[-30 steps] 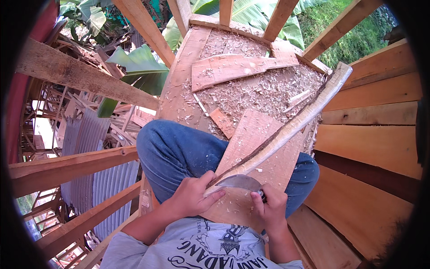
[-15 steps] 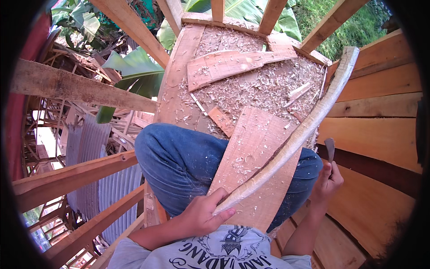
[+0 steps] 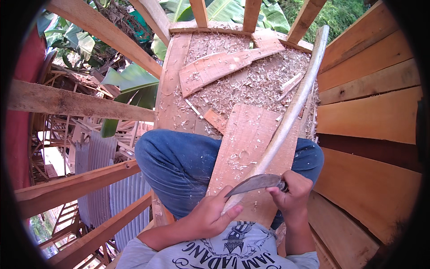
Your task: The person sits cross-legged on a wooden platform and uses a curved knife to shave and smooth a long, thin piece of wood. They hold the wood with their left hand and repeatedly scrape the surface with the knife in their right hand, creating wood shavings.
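A long, slightly curved wooden pole (image 3: 289, 119), pale along one side, slants from my lap up to the far right. My left hand (image 3: 210, 214) is closed round its near end. In my right hand (image 3: 293, 190) is the dark handle of a knife (image 3: 254, 183) with a broad curved blade. The blade lies across the pole just above my left hand, its tip by the left fingers; whether it touches the wood I cannot tell. Beneath the pole a wide plank (image 3: 242, 139) rests over my crossed legs, with shavings on it.
An irregular cut board (image 3: 224, 67) and a small wood offcut (image 3: 215, 120) lie on the shaving-strewn plank floor (image 3: 172, 105). Wooden slats form a railing (image 3: 80, 101) at the left and far side. A plank wall (image 3: 371, 127) stands close on the right.
My right hand has brought the knife in from the right, over the pole's near end. The pole has turned, and its far end has shifted left. My left hand keeps its grip.
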Demonstrator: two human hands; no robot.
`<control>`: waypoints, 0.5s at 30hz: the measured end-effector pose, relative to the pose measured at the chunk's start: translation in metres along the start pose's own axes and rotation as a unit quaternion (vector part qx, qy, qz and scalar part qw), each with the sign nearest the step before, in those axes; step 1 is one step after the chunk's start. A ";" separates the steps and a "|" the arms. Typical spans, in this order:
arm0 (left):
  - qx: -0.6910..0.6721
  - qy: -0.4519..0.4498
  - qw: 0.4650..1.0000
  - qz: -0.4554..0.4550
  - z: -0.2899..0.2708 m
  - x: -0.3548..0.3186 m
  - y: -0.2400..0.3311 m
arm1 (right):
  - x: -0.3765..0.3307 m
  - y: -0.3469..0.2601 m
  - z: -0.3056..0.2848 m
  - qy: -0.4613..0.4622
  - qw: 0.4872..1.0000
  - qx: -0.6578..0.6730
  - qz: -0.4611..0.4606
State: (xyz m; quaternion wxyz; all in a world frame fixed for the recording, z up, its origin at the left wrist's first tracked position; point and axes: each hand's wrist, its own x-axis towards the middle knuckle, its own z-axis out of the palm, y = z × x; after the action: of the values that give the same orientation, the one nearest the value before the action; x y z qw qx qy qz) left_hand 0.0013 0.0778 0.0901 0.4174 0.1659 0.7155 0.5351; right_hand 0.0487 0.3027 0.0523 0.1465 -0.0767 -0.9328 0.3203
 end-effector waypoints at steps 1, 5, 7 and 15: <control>0.009 -0.009 1.000 -0.013 0.002 -0.002 0.001 | 0.001 0.013 -0.001 0.040 0.999 0.009 0.035; 0.017 -0.045 0.998 -0.049 0.010 -0.013 0.003 | 0.006 0.060 -0.036 0.129 0.977 -0.001 0.171; 0.033 -0.016 0.999 -0.026 0.011 -0.012 0.005 | 0.001 0.047 -0.046 0.100 0.981 0.000 0.164; 0.110 0.082 0.990 0.018 0.011 0.004 0.002 | -0.023 -0.006 0.002 -0.059 0.997 0.046 0.029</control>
State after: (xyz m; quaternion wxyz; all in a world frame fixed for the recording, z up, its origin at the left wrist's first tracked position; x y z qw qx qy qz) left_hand 0.0070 0.0877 0.0898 0.3268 0.1791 0.7986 0.4726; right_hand 0.0698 0.2914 0.0498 0.0854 -0.0776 -0.9215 0.3708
